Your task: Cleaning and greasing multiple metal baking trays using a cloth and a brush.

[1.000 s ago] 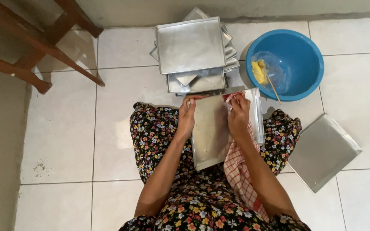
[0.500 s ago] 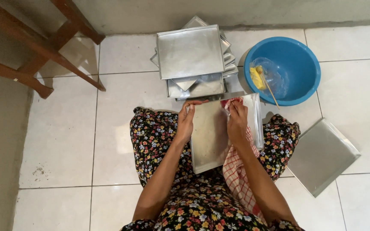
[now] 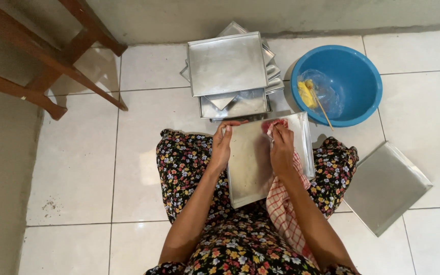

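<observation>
Head view: left hand curls its fingers around the left edge of a metal tray on the lap, long axis running away from the body; right hand presses a bunched checked cloth onto it.

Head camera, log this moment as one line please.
left hand: grips tray edge | right hand: presses red checked cloth on tray | tray: on lap
</observation>
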